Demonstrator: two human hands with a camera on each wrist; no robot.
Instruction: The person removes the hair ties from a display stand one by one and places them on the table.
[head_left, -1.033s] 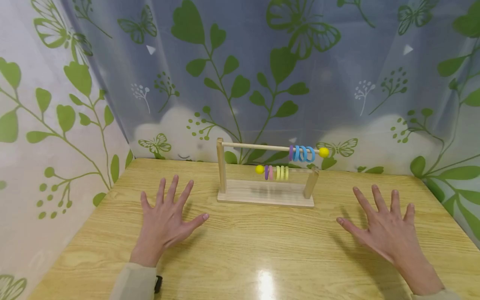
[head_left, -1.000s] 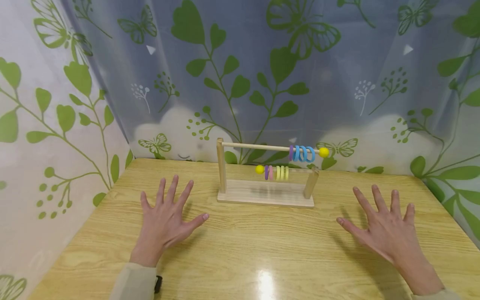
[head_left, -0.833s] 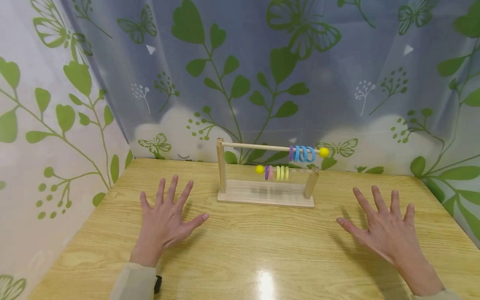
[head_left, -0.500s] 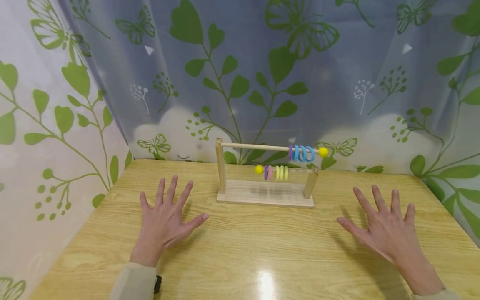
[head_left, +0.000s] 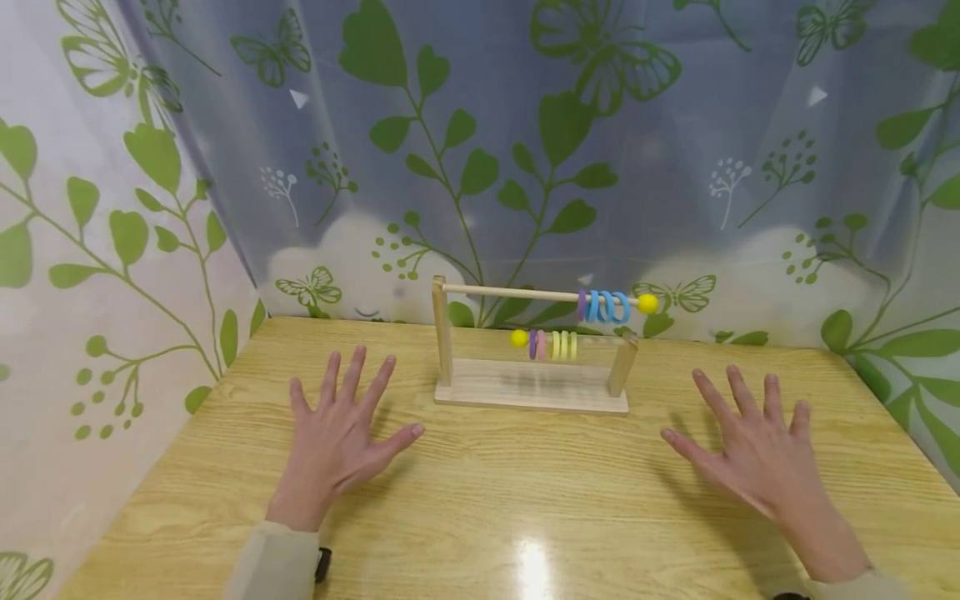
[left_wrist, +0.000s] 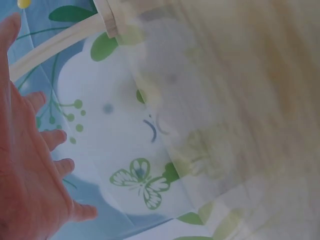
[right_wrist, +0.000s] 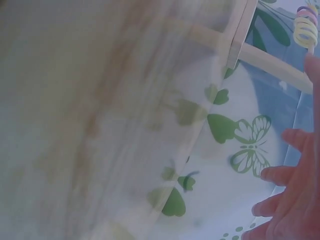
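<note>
Fingers spread, my left hand (head_left: pixel 337 442) is over the table left of a wooden ring rack (head_left: pixel 531 387). On the other side, my right hand (head_left: pixel 757 454) is spread the same way, and neither hand touches the rack. The upper rod carries a purple ring (head_left: pixel 582 307) and several blue rings (head_left: pixel 592 307), ending in a yellow ball (head_left: pixel 647 304). Along the lower rod sit a purple ring, a pink ring (head_left: pixel 542 345) and several pale yellow rings (head_left: pixel 565 346), with another yellow ball (head_left: pixel 519 338) at its left end. Both wrist views show parts of the rack.
The wood-grain table (head_left: pixel 480 517) reaches back to a blue curtain (head_left: pixel 495 167) printed with leaves and butterflies. Another patterned cloth (head_left: pixel 112 333) hangs along the left side. A dark band (head_left: pixel 322 565) shows at my left cuff.
Both hands have shifted slightly inward toward the rack, still spread. The rack and its rings have not moved.
</note>
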